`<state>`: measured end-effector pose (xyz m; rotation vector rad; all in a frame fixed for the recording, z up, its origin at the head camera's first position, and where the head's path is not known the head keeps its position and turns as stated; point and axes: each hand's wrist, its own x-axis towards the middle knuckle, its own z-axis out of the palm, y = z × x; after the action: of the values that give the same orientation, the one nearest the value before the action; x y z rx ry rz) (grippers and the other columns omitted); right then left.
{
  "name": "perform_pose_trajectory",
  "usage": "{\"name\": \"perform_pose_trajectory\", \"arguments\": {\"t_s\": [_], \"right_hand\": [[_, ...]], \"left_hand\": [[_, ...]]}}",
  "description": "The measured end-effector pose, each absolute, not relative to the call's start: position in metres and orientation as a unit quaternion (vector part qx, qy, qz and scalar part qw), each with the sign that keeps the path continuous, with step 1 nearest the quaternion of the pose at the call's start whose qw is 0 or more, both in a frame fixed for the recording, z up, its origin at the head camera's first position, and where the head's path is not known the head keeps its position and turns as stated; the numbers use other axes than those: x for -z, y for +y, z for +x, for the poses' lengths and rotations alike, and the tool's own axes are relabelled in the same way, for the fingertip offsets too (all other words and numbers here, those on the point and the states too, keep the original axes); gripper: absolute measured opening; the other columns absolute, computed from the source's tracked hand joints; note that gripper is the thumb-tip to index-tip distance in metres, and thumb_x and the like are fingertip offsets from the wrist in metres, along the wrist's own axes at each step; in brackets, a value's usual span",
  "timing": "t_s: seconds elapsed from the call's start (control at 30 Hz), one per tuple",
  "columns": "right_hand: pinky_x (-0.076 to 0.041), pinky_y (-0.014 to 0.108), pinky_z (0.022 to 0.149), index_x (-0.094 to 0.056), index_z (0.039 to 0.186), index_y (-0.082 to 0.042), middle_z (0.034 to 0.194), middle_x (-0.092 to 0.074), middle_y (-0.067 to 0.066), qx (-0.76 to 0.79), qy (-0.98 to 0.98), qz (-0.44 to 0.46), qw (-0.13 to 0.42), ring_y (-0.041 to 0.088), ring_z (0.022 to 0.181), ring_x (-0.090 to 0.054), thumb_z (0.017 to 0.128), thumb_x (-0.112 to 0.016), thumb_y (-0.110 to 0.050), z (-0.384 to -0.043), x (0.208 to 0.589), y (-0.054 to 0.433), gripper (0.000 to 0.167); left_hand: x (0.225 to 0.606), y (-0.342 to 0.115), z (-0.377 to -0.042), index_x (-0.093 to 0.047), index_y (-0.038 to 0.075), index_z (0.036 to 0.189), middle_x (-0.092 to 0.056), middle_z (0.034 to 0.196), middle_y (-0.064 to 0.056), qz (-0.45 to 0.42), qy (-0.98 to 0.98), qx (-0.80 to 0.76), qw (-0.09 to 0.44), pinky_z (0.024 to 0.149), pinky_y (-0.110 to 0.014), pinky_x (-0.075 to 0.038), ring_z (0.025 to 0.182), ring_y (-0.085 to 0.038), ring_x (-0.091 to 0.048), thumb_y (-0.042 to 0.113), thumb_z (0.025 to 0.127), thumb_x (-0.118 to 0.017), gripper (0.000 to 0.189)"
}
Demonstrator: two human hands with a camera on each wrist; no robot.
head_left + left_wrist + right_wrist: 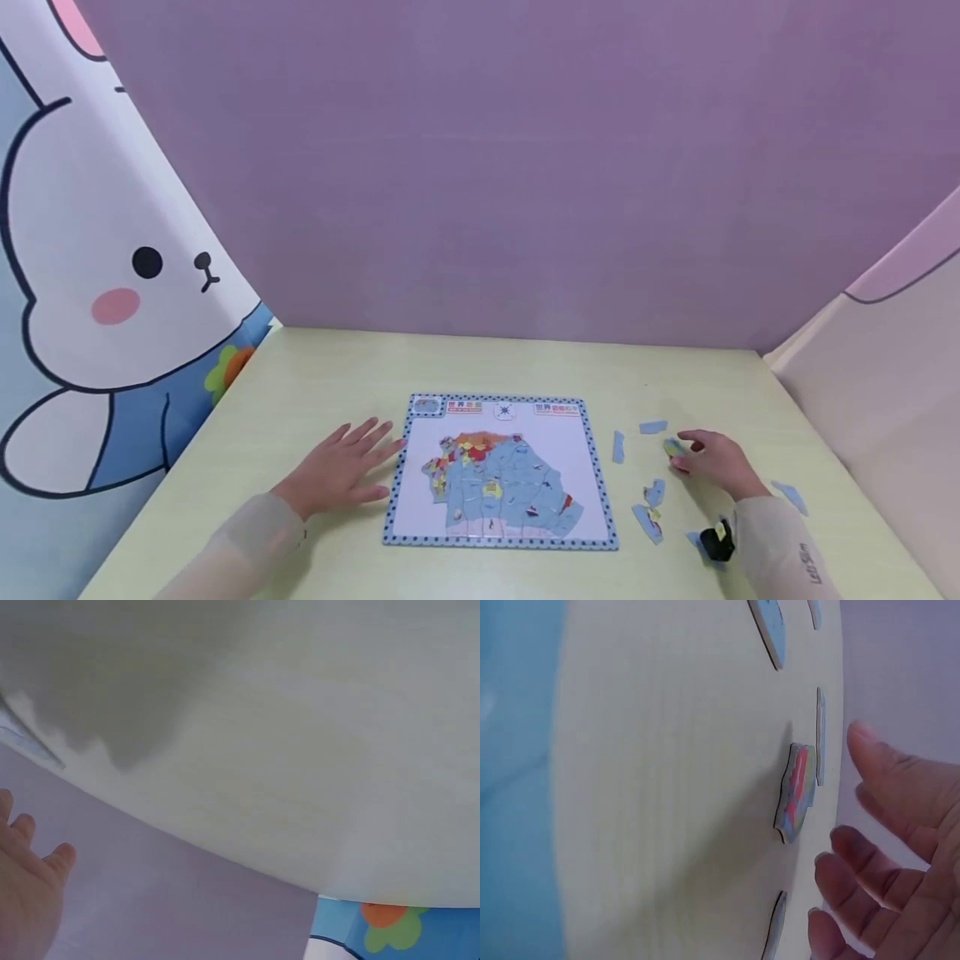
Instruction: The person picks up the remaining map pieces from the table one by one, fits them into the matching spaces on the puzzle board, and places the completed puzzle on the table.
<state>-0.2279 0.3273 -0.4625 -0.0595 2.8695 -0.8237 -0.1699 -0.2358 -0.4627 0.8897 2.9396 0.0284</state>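
Observation:
A square map puzzle board (pixel 600 500) with a dotted blue border lies on the table, partly filled with joined pieces (pixel 517 487), mostly light blue. At its left edge my left hand (pixel 341 468) lies with fingers spread, the fingertips by the border. To the right of the board, my right hand (pixel 716 462) is over a loose multicoloured puzzle piece (pixel 671 447), thumb and forefinger apart. In the right wrist view that piece (pixel 796 791) lies on the table with a gap between it and the fingers (pixel 855 874). In the left wrist view only part of the left hand (pixel 30 892) shows.
Several loose blue pieces lie right of the board, such as one upright strip (pixel 618 447), a flat strip (pixel 653 427) and a piece (pixel 790 497) beyond the right wrist. A black wrist camera (pixel 717 542) partly covers another piece. A purple wall (pixel 525 183) stands behind the table.

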Motion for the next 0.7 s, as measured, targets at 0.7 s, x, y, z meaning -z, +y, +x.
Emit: {"name": "perform_pose_trajectory", "arguments": {"t_s": [0.7], "right_hand": [[-0.047, 0.047, 0.073, -0.055, 0.119, 0.013, 0.1, -0.06, 0.03, 0.256, 0.962, 0.002, 0.1, 0.033, 0.085, -0.057, 0.083, -0.074, -0.023, -0.231, 0.461, 0.331, 0.054]], "left_hand": [[0.473, -0.227, -0.167, -0.038, 0.024, 0.148, -0.031, 0.155, 0.0, 0.319, 0.942, 0.001, 0.1, 0.112, -0.056, -0.019, 0.143, -0.025, -0.023, 0.067, 0.093, -0.033, 0.07]]}}
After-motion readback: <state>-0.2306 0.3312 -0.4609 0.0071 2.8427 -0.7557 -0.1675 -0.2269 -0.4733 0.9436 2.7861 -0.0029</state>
